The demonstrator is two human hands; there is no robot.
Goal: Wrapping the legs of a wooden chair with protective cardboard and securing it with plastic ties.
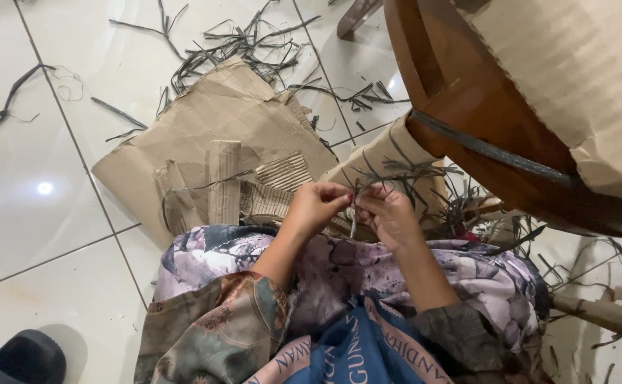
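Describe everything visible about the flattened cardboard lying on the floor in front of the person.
The cardboard is a brown, flattened sheet lying on the white tiled floor, creased and torn. Near its lower edge the top layer is peeled away, baring ribbed corrugation, and a narrow folded strip stands up from it. Thin dark strands are scattered over and beyond its far edge. Its near edge runs under the person's patterned lap cloth, just ahead of the left hand.

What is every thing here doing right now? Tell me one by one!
Left hand: fingers pinched on the dark strips.
Right hand: fingers pinched on the same strips.
Dark strips: tangled, bunched at the hands.
Cardboard sheet: torn, flat on the floor.
Wooden chair: tilted, a dark band across its rim.
Loose strips: scattered on the tiles.
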